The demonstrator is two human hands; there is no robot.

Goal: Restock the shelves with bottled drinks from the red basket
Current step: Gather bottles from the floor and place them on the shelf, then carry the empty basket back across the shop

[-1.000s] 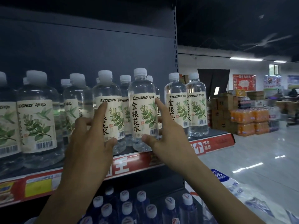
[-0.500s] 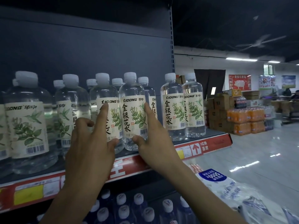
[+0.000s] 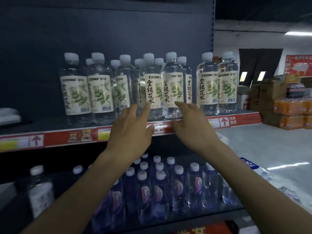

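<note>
Several clear bottles with cream leaf labels and white caps stand on the upper shelf, which has a red price strip. My left hand hovers in front of the shelf edge, fingers spread, its index fingertip near the base of one labelled bottle. My right hand is open beside it, fingertips just below a neighbouring bottle. Neither hand holds anything. The red basket is not in view.
The lower shelf carries several blue-tinted bottles with white caps. A lone bottle stands at lower left. Wrapped bottle packs lie to the right. Stacked boxes and orange drink packs sit across the shiny floor.
Both hands have come off the two front bottles and drawn back toward me and lower. The view has pulled away, showing the lower shelf.
</note>
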